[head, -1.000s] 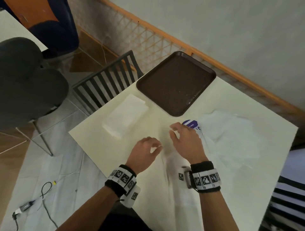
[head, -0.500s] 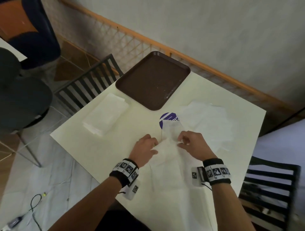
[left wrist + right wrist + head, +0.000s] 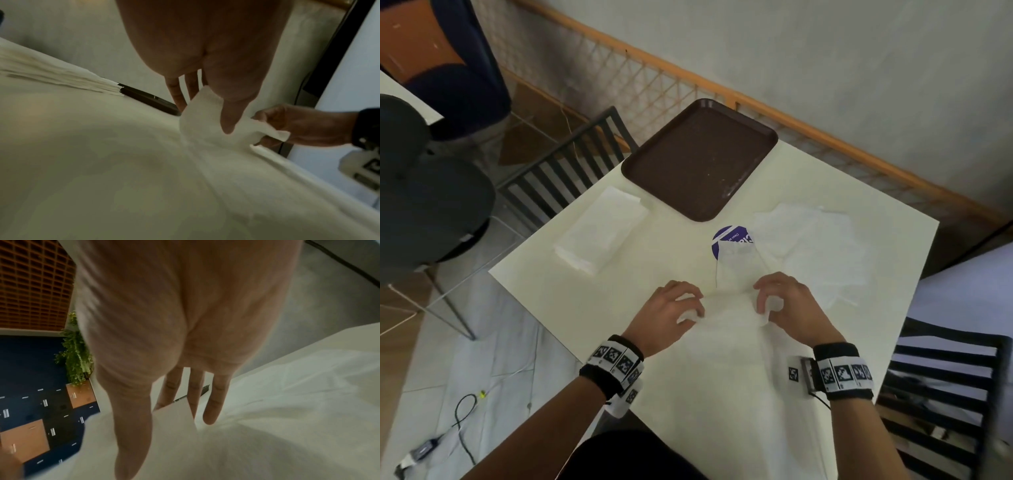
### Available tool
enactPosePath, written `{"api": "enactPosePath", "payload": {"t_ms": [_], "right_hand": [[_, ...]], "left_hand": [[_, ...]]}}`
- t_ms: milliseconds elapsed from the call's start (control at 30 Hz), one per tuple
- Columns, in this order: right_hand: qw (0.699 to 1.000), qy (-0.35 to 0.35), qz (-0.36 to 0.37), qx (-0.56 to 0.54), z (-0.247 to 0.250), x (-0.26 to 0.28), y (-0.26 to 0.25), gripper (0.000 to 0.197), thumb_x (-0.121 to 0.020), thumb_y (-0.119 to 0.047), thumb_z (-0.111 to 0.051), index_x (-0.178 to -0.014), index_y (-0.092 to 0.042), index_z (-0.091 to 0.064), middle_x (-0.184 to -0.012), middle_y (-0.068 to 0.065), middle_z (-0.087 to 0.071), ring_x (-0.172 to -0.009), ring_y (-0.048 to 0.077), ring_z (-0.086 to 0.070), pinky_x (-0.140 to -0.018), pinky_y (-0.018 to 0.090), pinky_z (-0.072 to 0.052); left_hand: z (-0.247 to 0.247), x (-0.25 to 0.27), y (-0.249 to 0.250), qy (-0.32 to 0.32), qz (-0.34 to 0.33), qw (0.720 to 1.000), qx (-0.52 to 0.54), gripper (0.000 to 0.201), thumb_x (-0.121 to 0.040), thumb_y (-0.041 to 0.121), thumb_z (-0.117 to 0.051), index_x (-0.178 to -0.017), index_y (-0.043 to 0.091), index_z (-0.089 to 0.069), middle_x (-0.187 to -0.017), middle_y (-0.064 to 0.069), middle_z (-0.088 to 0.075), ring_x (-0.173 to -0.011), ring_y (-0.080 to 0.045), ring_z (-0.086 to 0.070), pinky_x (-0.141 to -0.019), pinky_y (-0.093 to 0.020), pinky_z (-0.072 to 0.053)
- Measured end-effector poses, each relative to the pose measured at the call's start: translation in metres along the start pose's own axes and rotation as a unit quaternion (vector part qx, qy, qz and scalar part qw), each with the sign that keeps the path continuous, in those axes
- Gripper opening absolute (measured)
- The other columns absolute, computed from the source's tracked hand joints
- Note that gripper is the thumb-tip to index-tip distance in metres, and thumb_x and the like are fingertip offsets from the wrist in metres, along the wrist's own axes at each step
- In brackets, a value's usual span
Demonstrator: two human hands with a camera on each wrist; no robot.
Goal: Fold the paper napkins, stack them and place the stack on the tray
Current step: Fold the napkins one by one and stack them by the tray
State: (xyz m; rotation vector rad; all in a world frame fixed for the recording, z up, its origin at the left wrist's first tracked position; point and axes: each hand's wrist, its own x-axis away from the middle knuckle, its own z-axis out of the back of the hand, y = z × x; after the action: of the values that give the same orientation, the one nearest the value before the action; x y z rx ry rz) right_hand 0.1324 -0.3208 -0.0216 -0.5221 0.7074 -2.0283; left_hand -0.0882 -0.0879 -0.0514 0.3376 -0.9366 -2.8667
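Observation:
A white paper napkin (image 3: 729,329) lies spread on the cream table near me. My left hand (image 3: 671,308) pinches its far left edge (image 3: 205,116) between thumb and fingers. My right hand (image 3: 784,301) pinches the far right edge (image 3: 174,418) the same way; it also shows as my right hand (image 3: 298,125) in the left wrist view. A stack of folded napkins (image 3: 601,229) sits at the table's left. A loose pile of unfolded napkins (image 3: 815,243) lies at the right. The brown tray (image 3: 640,164) stands at the far side, with nothing on it.
A purple round sticker (image 3: 726,236) lies partly under the napkins. Slatted dark chairs stand at the far left (image 3: 558,181) and at the right (image 3: 945,394). A railing (image 3: 825,133) runs behind the table. A cable (image 3: 462,411) lies on the floor at left.
Both hands have taken hold of the napkin's far edge and lifted it a little toward me. The head view has shifted, so the table sits further left in the frame.

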Motion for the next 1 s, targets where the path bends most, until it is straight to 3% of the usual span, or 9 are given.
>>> {"api": "enactPosePath", "payload": {"t_ms": [133, 267, 467, 600, 667, 767, 867, 933, 1000], "right_hand": [[0.999, -0.008, -0.030, 0.044, -0.008, 0.020, 0.012, 0.060, -0.067, 0.020, -0.063, -0.073, -0.040, -0.064, -0.132, -0.016, -0.053, -0.121, 0.014, -0.058, -0.086, 0.024, -0.047], [0.996, 0.043, -0.014, 0.071, -0.013, 0.026, 0.018, 0.052, -0.075, 0.020, -0.065, -0.075, -0.032, -0.072, -0.143, -0.003, -0.045, -0.123, 0.019, -0.059, -0.093, 0.027, -0.048], [0.984, 0.155, -0.075, -0.041, -0.015, 0.018, -0.006, 0.059, -0.080, 0.019, -0.064, -0.082, -0.038, -0.074, -0.091, 0.000, -0.055, -0.074, 0.012, -0.060, -0.076, 0.019, -0.049], [0.960, 0.143, -0.152, -0.187, -0.014, 0.021, -0.017, 0.035, -0.094, 0.004, -0.059, -0.083, -0.025, -0.076, -0.083, -0.008, -0.074, -0.079, 0.014, -0.072, -0.084, 0.032, -0.062], [0.931, 0.151, -0.220, -0.250, -0.015, 0.021, -0.017, 0.034, -0.100, -0.007, -0.055, -0.078, -0.019, -0.078, -0.088, -0.006, -0.078, -0.083, 0.012, -0.073, -0.085, 0.037, -0.064], [0.930, 0.176, -0.246, -0.208, -0.019, 0.022, -0.009, 0.020, -0.096, -0.026, -0.075, -0.076, -0.022, -0.078, -0.084, -0.017, -0.076, -0.080, 0.011, -0.069, -0.080, 0.034, -0.058], [0.936, 0.176, -0.252, -0.173, -0.025, 0.028, -0.001, 0.021, -0.083, -0.023, -0.092, -0.081, -0.022, -0.071, -0.086, -0.029, -0.070, -0.075, 0.015, -0.064, -0.073, 0.029, -0.048], [0.936, 0.173, -0.256, -0.169, -0.027, 0.033, -0.002, 0.024, -0.082, -0.020, -0.093, -0.082, -0.021, -0.068, -0.087, -0.020, -0.071, -0.071, 0.012, -0.061, -0.073, 0.030, -0.047], [0.943, 0.159, -0.249, -0.154, -0.029, 0.035, -0.007, 0.027, -0.082, -0.022, -0.092, -0.088, -0.023, -0.066, -0.093, -0.016, -0.071, -0.076, -0.001, -0.062, -0.075, 0.022, -0.045]], "left_hand": [[0.001, 0.014, -0.005, -0.076, 0.027, 0.997, 0.011, 0.041, -0.076, 0.044, -0.089, -0.112, 0.040, -0.070, -0.144, 0.017, -0.051, -0.135, -0.009, -0.046, -0.105, -0.035, -0.042], [0.001, 0.013, 0.010, -0.035, 0.074, 0.996, 0.035, 0.056, -0.076, 0.080, -0.076, -0.116, 0.042, -0.069, -0.141, 0.021, -0.050, -0.132, -0.004, -0.047, -0.111, -0.036, -0.042], [-0.005, -0.003, 0.027, -0.117, 0.102, 0.988, 0.001, 0.101, -0.071, 0.077, -0.079, -0.155, 0.042, -0.035, -0.152, 0.013, -0.039, -0.132, -0.010, -0.044, -0.113, -0.029, -0.039], [-0.008, -0.013, 0.019, -0.118, 0.066, 0.991, 0.014, 0.053, -0.083, 0.035, -0.080, -0.134, 0.032, -0.063, -0.142, 0.008, -0.049, -0.112, -0.014, -0.059, -0.098, -0.030, -0.051], [-0.003, -0.018, 0.013, -0.125, 0.076, 0.988, 0.053, 0.026, -0.090, 0.031, -0.081, -0.115, 0.023, -0.075, -0.131, 0.008, -0.061, -0.103, -0.012, -0.064, -0.094, -0.032, -0.053], [0.004, -0.023, 0.006, -0.079, 0.105, 0.985, 0.112, 0.018, -0.096, 0.031, -0.079, -0.100, 0.013, -0.078, -0.103, 0.005, -0.073, -0.085, -0.013, -0.068, -0.085, -0.037, -0.058], [0.009, -0.028, -0.004, 0.016, 0.188, 0.976, 0.111, 0.025, -0.101, 0.030, -0.072, -0.084, 0.013, -0.063, -0.074, 0.002, -0.067, -0.070, -0.020, -0.066, -0.076, -0.042, -0.058], [0.010, -0.031, -0.012, 0.060, 0.246, 0.965, 0.071, 0.025, -0.102, 0.029, -0.069, -0.086, 0.014, -0.057, -0.071, -0.003, -0.067, -0.068, -0.027, -0.066, -0.073, -0.045, -0.058], [0.010, -0.031, -0.011, 0.088, 0.269, 0.957, 0.061, 0.015, -0.100, 0.023, -0.071, -0.109, 0.016, -0.062, -0.096, -0.005, -0.069, -0.086, -0.026, -0.067, -0.085, -0.044, -0.059]]}}
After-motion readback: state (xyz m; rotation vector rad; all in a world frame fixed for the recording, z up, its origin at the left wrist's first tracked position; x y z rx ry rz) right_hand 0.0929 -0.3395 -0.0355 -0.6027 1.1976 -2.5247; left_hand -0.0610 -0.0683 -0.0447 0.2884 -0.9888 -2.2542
